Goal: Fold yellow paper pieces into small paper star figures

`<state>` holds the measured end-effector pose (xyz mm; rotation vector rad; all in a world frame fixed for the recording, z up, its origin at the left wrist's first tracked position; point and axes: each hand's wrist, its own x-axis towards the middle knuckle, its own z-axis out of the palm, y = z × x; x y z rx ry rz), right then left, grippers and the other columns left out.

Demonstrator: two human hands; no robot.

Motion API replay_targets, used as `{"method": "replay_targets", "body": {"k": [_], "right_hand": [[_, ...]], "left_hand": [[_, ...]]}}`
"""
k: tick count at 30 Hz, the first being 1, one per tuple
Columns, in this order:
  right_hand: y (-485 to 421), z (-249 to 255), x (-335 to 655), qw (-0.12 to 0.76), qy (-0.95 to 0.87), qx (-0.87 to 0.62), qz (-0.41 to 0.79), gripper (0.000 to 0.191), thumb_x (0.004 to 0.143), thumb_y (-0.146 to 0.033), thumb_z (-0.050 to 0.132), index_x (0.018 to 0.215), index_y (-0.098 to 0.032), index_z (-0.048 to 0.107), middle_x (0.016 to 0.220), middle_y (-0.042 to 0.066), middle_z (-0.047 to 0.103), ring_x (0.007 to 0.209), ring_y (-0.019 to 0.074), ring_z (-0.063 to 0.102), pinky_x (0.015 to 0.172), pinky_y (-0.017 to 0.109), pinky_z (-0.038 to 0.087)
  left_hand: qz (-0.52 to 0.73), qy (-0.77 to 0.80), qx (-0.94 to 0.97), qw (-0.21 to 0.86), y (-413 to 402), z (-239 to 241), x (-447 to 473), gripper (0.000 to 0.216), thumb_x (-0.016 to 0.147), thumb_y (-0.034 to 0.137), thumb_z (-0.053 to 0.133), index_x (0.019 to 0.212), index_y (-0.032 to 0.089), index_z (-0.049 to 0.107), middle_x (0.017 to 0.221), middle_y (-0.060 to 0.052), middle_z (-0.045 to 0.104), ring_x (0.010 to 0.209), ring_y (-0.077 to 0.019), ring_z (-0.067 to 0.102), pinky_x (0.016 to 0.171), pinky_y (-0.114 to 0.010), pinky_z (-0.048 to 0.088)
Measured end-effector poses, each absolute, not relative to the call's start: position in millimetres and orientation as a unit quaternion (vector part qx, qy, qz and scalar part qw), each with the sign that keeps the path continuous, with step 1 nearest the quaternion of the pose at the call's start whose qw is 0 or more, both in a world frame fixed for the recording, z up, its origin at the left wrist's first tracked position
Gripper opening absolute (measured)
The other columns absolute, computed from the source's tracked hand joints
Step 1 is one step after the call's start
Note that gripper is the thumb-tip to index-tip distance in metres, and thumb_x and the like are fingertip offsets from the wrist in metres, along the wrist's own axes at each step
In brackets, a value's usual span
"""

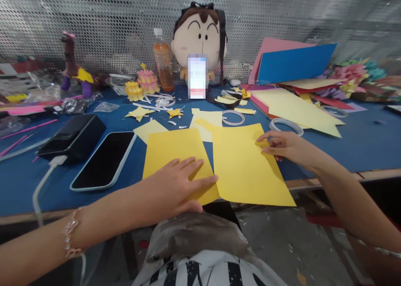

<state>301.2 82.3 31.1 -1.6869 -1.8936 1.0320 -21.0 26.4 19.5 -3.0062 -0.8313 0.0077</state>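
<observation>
Two yellow paper sheets lie side by side at the table's front edge. My left hand [184, 181] rests with fingers spread on the left yellow sheet [169, 148], its index fingertip where the two sheets meet. The right yellow sheet [244, 164] juts over the table edge. At its right edge, my right hand [282, 146] pinches the paper between thumb and fingers. Behind the sheets are pale yellow paper pieces [206, 121] and a roll of white tape [233, 117]. Another tape roll [286, 126] sits just beyond my right hand.
Left of the sheets lie a phone [105, 160] and a black charger block [73, 137] with a white cable. Farther back stand an orange drink bottle [163, 64], a plush doll [199, 35] and a small paper cake [147, 80]. Coloured paper [294, 64] is stacked back right.
</observation>
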Motion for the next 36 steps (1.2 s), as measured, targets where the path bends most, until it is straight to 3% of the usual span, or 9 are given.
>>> {"method": "replay_targets", "body": {"k": [3, 7, 13, 16, 23, 28, 32, 36], "right_hand": [[78.4, 32.3, 297.4, 0.211, -0.671, -0.601, 0.378, 0.037, 0.067, -0.039, 0.069, 0.097, -0.02, 0.058, 0.057, -0.004, 0.049, 0.056, 0.015, 0.052, 0.054, 0.029, 0.04], [80.0, 28.9, 293.2, 0.235, -0.66, -0.595, 0.393, 0.044, 0.061, -0.038, 0.072, 0.099, -0.022, 0.056, 0.082, 0.005, 0.064, 0.079, 0.0235, 0.061, 0.065, 0.034, 0.048], [82.4, 22.8, 291.4, 0.249, -0.648, -0.624, 0.358, 0.04, 0.066, -0.039, 0.067, 0.1, -0.021, 0.054, 0.063, -0.001, 0.057, 0.06, 0.0187, 0.057, 0.053, 0.029, 0.042], [72.9, 26.2, 289.7, 0.221, -0.639, -0.636, 0.373, 0.047, 0.065, -0.039, 0.069, 0.105, -0.021, 0.054, 0.065, 0.0, 0.061, 0.053, 0.0164, 0.054, 0.045, 0.027, 0.04], [62.3, 30.7, 289.5, 0.208, -0.621, -0.634, 0.412, 0.054, 0.061, -0.037, 0.07, 0.109, -0.02, 0.052, 0.076, 0.005, 0.066, 0.061, 0.0184, 0.059, 0.047, 0.027, 0.042], [62.2, 33.5, 291.5, 0.21, -0.615, -0.638, 0.412, 0.05, 0.062, -0.035, 0.07, 0.106, -0.02, 0.053, 0.07, 0.002, 0.063, 0.056, 0.0149, 0.054, 0.045, 0.025, 0.039], [59.5, 35.5, 295.3, 0.211, -0.603, -0.645, 0.419, 0.046, 0.066, -0.035, 0.069, 0.107, -0.021, 0.052, 0.081, 0.005, 0.066, 0.067, 0.0191, 0.061, 0.05, 0.027, 0.045], [54.7, 33.8, 297.6, 0.227, -0.593, -0.649, 0.419, 0.047, 0.066, -0.037, 0.07, 0.107, -0.024, 0.053, 0.104, 0.009, 0.066, 0.091, 0.0245, 0.063, 0.069, 0.032, 0.053]], "left_hand": [[-0.025, -0.253, -0.967, 0.017, 16.3, 16.0, -16.2, 0.059, 0.088, 0.05, 0.05, 0.135, 0.017, 0.04, 0.134, -0.019, 0.051, 0.124, -0.0364, 0.047, 0.096, -0.051, 0.045], [-0.072, -0.252, -0.964, 0.039, 15.7, 6.6, -11.5, 0.038, 0.096, 0.023, 0.033, 0.13, 0.01, 0.045, 0.127, -0.016, 0.058, 0.118, -0.028, 0.054, 0.097, -0.042, 0.046], [-0.101, -0.258, -0.959, 0.065, 25.3, -2.1, -15.1, 0.04, 0.099, 0.026, 0.025, 0.128, 0.009, 0.047, 0.127, -0.016, 0.059, 0.117, -0.0279, 0.056, 0.094, -0.042, 0.049], [-0.097, -0.255, -0.96, 0.064, 24.6, -5.4, -18.6, 0.041, 0.099, 0.027, 0.025, 0.132, 0.01, 0.043, 0.134, -0.015, 0.054, 0.122, -0.0287, 0.052, 0.095, -0.043, 0.049], [-0.091, -0.247, -0.963, 0.057, 24.9, -9.8, -22.6, 0.041, 0.098, 0.023, 0.028, 0.135, 0.013, 0.041, 0.136, -0.016, 0.051, 0.125, -0.0301, 0.049, 0.098, -0.046, 0.047], [-0.094, -0.246, -0.964, 0.045, 25.0, -7.9, -22.5, 0.041, 0.098, 0.023, 0.028, 0.134, 0.016, 0.044, 0.135, -0.018, 0.051, 0.125, -0.0319, 0.048, 0.096, -0.049, 0.048], [-0.095, -0.242, -0.965, 0.036, 24.4, -2.7, -23.1, 0.041, 0.098, 0.021, 0.026, 0.133, 0.019, 0.047, 0.133, -0.021, 0.052, 0.123, -0.0336, 0.049, 0.094, -0.05, 0.048], [-0.086, -0.23, -0.969, 0.028, 25.2, 0.6, -24.5, 0.04, 0.095, 0.017, 0.034, 0.13, 0.021, 0.051, 0.133, -0.023, 0.052, 0.122, -0.035, 0.049, 0.093, -0.051, 0.048]]}}
